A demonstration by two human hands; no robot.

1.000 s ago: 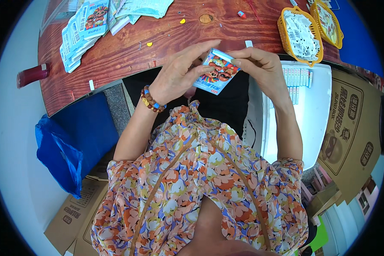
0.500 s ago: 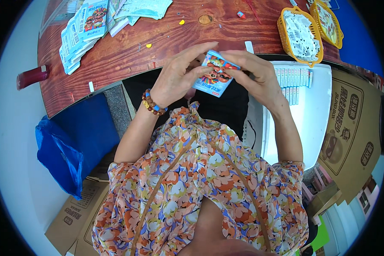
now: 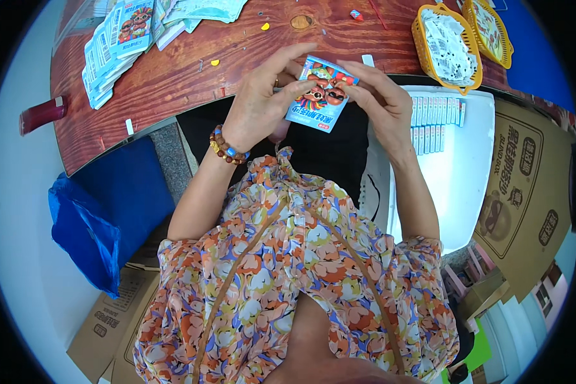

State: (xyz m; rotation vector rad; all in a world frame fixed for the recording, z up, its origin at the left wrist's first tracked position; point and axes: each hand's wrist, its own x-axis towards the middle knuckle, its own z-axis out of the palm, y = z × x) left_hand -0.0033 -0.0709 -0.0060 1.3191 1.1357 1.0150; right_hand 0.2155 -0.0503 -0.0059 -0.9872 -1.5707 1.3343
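Plainly, we have both hands on one blue carton, held up close to the near edge of the red-brown wooden surface and partly in front of dark fabric. Its printed face, with cartoon figures, is turned up toward us. Our left hand grasps the carton from its left side, the thumb lying on the printed face and the index finger stretched out beyond the top edge. Our right hand grasps the right side, thumb on the face, fingers bent about the upper right corner. So the grip is closed on the carton from both sides, though the fingers behind it are hidden and we cannot tell quite how they support it. We see a bead bracelet on the left wrist. At the far left of the surface lies a fanned pile of flat blue cartons, with yellow bits near it. Toward the right, a yellow basket holds white packets, a second basket just beside it. Below them, a white tub contains two rows of small boxes. To our left hangs a blue bag, and brown cardboard stands beyond the tub.
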